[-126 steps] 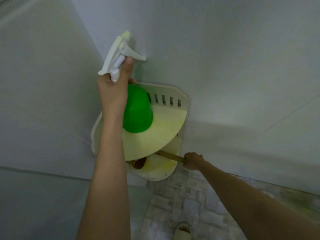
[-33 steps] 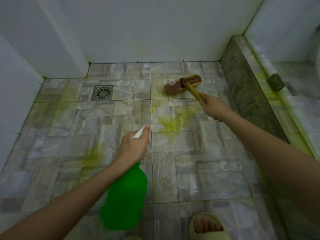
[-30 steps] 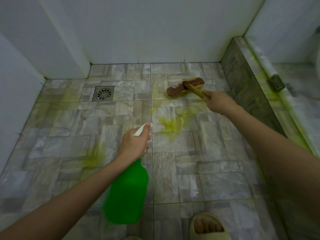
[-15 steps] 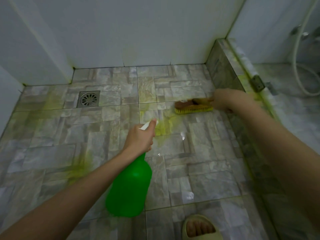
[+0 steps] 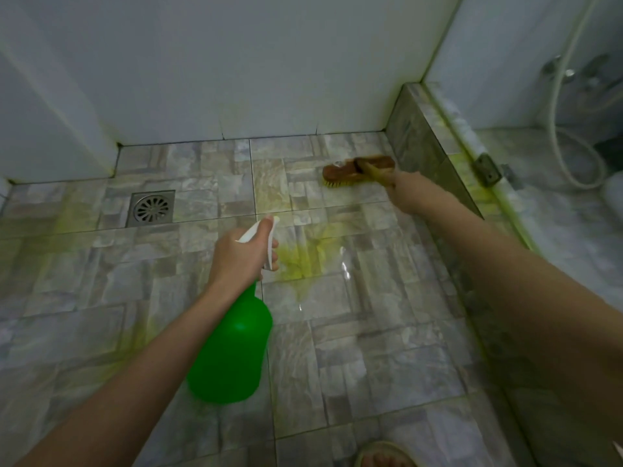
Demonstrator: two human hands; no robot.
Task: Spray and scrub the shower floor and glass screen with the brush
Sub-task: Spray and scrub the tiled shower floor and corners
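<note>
My left hand (image 5: pixel 241 256) grips the white trigger head of a green spray bottle (image 5: pixel 231 350), which hangs over the middle of the grey tiled shower floor (image 5: pixel 354 332). My right hand (image 5: pixel 406 192) holds the yellowish handle of a brown scrub brush (image 5: pixel 355 166). The brush's yellow bristles press on the floor near the far right corner, beside the stone kerb. A yellow-green patch of sprayed liquid (image 5: pixel 301 259) lies on the tiles just right of my left hand. The glass screen (image 5: pixel 573 214) stands on the kerb at the right.
A square metal drain (image 5: pixel 151 207) sits at the far left of the floor. White walls close the back and left. The stone kerb (image 5: pixel 435 146) carries a metal hinge (image 5: pixel 485 168). Behind the glass hangs a shower hose (image 5: pixel 561 139). My sandalled foot (image 5: pixel 384 456) stands at the bottom edge.
My right hand has pushed the brush away from me, from the middle right back toward the far right corner. The spray bottle has stayed over the middle of the floor.
</note>
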